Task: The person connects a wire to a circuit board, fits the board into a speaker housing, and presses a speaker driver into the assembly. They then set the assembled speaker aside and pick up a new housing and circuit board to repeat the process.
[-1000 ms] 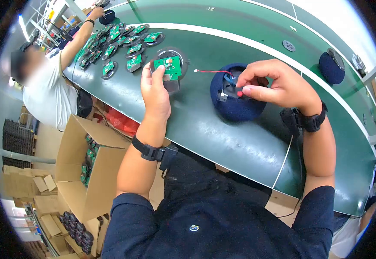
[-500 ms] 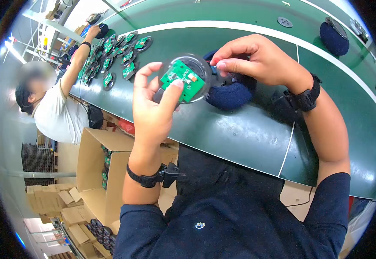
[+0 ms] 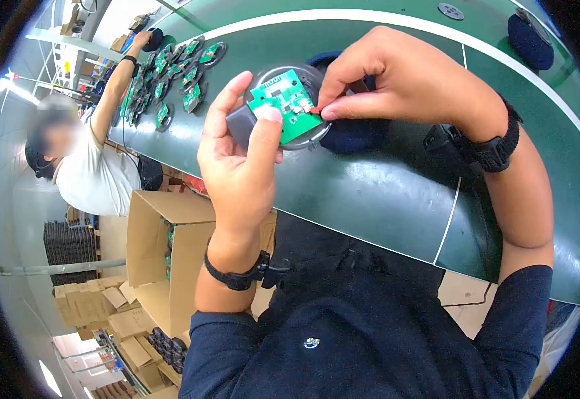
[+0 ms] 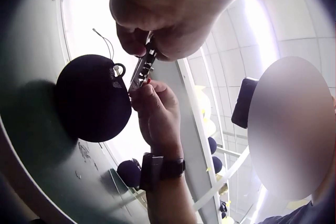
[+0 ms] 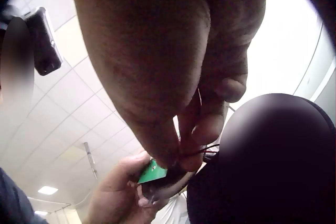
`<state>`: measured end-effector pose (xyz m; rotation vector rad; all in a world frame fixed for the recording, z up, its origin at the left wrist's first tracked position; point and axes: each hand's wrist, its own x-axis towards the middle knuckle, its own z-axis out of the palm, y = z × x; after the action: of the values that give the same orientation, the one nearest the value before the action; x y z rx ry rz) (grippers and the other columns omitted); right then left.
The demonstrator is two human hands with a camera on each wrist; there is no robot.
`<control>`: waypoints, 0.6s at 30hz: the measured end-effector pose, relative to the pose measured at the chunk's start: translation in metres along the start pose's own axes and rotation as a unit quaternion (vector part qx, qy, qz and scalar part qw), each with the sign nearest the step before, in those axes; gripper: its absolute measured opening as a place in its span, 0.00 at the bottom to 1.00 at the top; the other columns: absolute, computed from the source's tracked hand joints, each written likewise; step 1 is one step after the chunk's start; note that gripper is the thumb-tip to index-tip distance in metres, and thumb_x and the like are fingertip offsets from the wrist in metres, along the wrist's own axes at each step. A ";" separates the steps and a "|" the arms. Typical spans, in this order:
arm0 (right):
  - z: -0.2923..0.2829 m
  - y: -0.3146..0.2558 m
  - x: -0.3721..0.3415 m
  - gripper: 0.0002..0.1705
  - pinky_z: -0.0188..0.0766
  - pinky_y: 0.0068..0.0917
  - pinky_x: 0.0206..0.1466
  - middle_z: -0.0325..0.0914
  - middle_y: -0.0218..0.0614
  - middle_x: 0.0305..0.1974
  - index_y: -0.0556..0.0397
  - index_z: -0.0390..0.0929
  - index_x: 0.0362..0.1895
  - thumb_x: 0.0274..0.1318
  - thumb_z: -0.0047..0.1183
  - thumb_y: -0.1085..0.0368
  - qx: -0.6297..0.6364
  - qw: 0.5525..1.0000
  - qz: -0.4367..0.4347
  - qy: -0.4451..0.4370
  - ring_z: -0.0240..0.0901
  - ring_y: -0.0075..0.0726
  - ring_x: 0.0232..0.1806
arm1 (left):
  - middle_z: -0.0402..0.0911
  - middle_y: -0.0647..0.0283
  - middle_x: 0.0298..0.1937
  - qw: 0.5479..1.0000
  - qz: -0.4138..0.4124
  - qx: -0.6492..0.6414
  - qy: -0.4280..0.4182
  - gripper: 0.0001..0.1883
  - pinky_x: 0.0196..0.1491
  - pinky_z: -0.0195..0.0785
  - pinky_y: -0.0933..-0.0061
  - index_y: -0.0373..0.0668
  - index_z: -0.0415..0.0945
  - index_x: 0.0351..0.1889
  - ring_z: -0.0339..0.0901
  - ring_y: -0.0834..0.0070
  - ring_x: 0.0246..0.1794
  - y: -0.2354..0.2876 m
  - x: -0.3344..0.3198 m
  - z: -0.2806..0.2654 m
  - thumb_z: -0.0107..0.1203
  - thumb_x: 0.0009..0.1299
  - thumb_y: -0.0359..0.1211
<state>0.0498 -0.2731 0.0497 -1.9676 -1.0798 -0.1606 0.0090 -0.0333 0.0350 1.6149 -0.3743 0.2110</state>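
Observation:
My left hand grips a round dark disc with a green circuit board on its face, the thumb lying over the board. At the board's right edge my right hand pinches a small red connector between thumb and forefinger, right at a white socket. Thin wires run from those fingertips toward the speaker body. Behind the hands stands that round, dark blue fabric-covered speaker body, partly hidden by the disc and right hand. The left wrist view shows the disc edge-on beside the speaker body.
Several discs with green boards lie piled on the green table at the left. Another blue speaker body and a grey disc sit far right. A cardboard box stands below the table edge. Another person works at the left.
My left hand has brought the disc rightward to the speaker body and turned the board. My right hand has moved from the speaker body's opening to the board's edge with the red connector.

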 end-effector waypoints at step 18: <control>0.010 0.002 0.000 0.08 0.71 0.34 0.47 0.74 0.42 0.41 0.60 0.80 0.41 0.66 0.58 0.66 -0.090 0.993 -0.053 0.058 0.74 0.44 0.41 | 0.81 0.69 0.38 0.997 0.067 -0.004 0.045 0.23 0.28 0.61 0.87 0.36 0.71 0.69 0.69 0.89 0.28 -0.009 0.002 0.008 0.58 0.77 0.30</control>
<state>0.0483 -0.2665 0.0424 -2.0334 -1.1258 -0.4379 0.0135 -0.0413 0.0271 1.5669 -0.4142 0.3827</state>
